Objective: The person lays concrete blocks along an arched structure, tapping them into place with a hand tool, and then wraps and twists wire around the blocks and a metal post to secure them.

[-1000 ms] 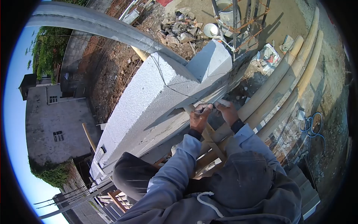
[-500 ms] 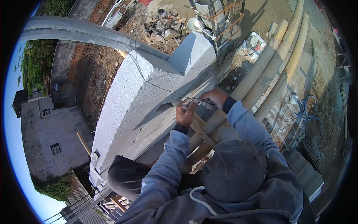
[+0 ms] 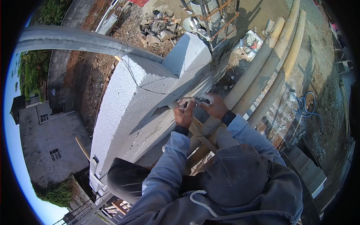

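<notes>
A thin dark wire point(image 3: 154, 91) runs across the corner of a pale block wall point(image 3: 129, 86) to my hands. My left hand point(image 3: 184, 112) is closed on the wire, its thumb and fingers pinched together. Close beside it on the right, my right hand point(image 3: 213, 105) has its fingers curled round the wire's end. Both hands are over the side of the wall, near crossed wooden pieces point(image 3: 202, 137). The exact shape of the wire between the fingertips is too small to tell.
Long bamboo poles point(image 3: 258, 69) lie to the right. Upright rebar point(image 3: 207, 22) with rusty ties stands beyond the wall. A grey beam point(image 3: 86, 40) crosses the upper left. A blue hose point(image 3: 305, 108) is coiled at the right, above stacked grey blocks point(image 3: 305, 168).
The view has swung, so the wall and poles sit further left. My hands stay together at the wire; the right fingers have shifted and curled in against the left hand.
</notes>
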Demonstrator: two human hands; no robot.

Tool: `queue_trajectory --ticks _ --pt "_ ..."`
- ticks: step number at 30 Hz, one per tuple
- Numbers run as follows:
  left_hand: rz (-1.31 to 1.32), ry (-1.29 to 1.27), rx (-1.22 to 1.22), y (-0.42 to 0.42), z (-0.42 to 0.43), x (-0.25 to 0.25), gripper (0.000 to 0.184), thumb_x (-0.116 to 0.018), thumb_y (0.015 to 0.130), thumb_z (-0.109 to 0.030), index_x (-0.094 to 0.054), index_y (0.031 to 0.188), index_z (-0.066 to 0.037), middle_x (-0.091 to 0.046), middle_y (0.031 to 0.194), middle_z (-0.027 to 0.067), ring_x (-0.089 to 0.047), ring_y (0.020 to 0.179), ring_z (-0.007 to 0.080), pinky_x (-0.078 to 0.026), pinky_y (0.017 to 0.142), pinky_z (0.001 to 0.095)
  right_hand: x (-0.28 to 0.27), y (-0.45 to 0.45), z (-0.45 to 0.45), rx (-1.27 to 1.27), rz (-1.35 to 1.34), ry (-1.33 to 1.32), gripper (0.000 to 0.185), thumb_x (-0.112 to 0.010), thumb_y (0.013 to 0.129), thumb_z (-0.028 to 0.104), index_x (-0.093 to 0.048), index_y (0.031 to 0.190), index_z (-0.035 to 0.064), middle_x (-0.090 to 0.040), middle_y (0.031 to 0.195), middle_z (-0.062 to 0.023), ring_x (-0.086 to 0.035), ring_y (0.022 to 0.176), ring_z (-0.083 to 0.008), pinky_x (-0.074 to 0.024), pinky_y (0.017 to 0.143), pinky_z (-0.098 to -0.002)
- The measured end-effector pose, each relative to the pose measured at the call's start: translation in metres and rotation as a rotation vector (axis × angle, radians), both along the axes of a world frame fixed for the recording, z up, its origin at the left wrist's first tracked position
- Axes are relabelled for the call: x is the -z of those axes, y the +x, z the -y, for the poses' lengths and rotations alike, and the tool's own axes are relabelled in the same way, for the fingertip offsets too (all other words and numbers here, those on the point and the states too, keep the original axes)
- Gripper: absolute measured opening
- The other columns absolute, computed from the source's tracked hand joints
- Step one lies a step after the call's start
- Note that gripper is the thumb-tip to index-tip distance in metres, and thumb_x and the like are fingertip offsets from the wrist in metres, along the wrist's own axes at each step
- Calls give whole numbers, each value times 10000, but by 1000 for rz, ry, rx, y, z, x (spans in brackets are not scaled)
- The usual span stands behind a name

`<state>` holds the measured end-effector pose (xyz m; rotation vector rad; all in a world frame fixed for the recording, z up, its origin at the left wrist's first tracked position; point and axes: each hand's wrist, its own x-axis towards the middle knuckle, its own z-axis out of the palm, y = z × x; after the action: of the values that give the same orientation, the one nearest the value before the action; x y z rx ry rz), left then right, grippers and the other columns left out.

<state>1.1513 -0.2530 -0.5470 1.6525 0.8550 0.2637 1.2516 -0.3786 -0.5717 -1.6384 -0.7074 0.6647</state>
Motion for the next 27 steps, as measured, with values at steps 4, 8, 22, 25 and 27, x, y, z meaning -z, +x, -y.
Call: queue_trajectory --ticks 4,8,22,25,27 --pt "-16 62 27 2 0 -7 189 -621 860 -192 -642 800 -14 -610 737 14 -533 668 81 -433 634 237 -8 8 -1 -94 -257 -96 211 -652 819 199 -639 935 23 -612 784 -80 -603 725 -193 -475 662 -317" --pt "-144 88 113 2 -7 -11 201 -610 856 -197 -650 821 -3 -608 720 21 -524 661 80 -433 628 240 12 24 0 -306 -802 -67 179 -635 845 213 -644 863 35 -568 697 -6 -537 626 -94 -430 551 -262" --pt "-224 241 77 5 -5 -14 317 -619 787 -305 -621 723 6 -593 635 121 -555 583 211 -440 592 339 -18 -7 6 50 461 -62 488 -666 751 203 -497 1181 45 -535 998 -158 -537 942 -327 -442 796 -414" --pt "-295 320 61 9 -1 -21 281 -627 787 -266 -628 711 5 -601 617 72 -541 578 141 -435 575 295 -13 -16 6 57 656 -79 376 -645 733 155 -537 1074 39 -536 945 -150 -546 904 -314 -444 774 -425" --pt "-323 343 49 10 0 -23 263 -630 786 -246 -635 710 5 -606 612 47 -534 576 102 -434 568 271 -12 -16 3 71 702 -89 306 -633 725 129 -549 1004 38 -538 917 -146 -550 878 -311 -444 761 -433"
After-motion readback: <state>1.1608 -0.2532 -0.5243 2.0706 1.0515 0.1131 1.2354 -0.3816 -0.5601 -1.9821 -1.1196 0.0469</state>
